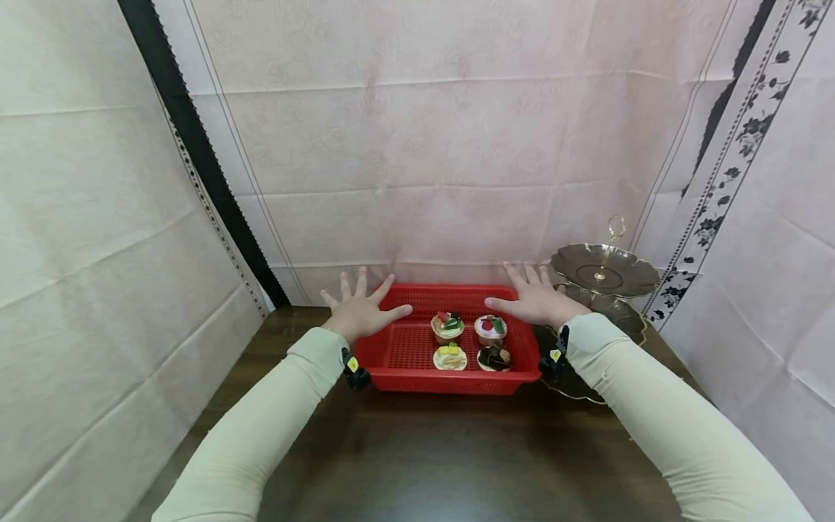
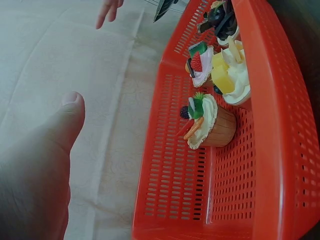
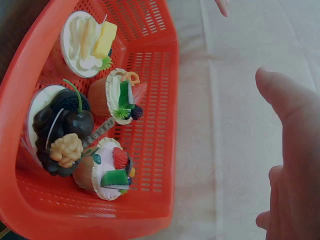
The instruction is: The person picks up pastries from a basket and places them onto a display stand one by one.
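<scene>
My left hand [image 1: 360, 312] hovers over the left edge of a red plastic basket [image 1: 404, 380], its fingers spread wide and holding nothing. Over the basket's right edge, my right hand [image 1: 538, 299] is likewise spread with nothing in it. Several decorated cupcakes stand in the right part of the basket. One has white cream with red and green toppings [image 1: 447, 326], and a pink-topped cupcake [image 1: 491, 328] sits to its right. Nearer me are a cream cupcake with yellow cubes [image 2: 232, 75] and a chocolate cupcake [image 3: 62, 130] bearing a dark cherry and a walnut piece.
A tiered metal stand [image 1: 603, 270] with scalloped dark plates and a gold ring handle rises at the right, partly behind my right forearm. The dark wooden table [image 1: 417, 457] stretches in front of the basket. Pale cloth [image 1: 417, 145] hangs behind and on both sides.
</scene>
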### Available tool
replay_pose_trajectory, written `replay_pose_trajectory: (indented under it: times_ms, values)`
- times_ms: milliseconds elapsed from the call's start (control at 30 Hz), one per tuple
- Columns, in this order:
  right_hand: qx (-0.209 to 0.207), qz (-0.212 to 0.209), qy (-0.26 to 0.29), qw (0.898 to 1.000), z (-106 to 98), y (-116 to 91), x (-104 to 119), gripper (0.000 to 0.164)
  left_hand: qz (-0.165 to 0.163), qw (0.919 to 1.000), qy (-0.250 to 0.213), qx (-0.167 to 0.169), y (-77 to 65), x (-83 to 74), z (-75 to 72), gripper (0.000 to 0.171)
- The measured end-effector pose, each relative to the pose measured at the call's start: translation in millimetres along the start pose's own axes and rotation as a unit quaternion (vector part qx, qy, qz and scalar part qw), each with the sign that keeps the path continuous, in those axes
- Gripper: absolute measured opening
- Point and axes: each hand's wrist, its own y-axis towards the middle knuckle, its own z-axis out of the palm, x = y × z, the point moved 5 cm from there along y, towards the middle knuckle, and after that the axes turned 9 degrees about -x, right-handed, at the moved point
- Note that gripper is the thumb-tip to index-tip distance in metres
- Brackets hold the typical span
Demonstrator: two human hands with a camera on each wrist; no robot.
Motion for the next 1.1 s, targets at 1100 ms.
replay_pose_trajectory:
  times_ms: [1100]
  values:
    - [-0.154,0.042,0.289,0.944,58.4,52.0,0.9,0.091,0.084,0.9843,-0.072,-0.138,-69.9,-33.0,55.6,0.073]
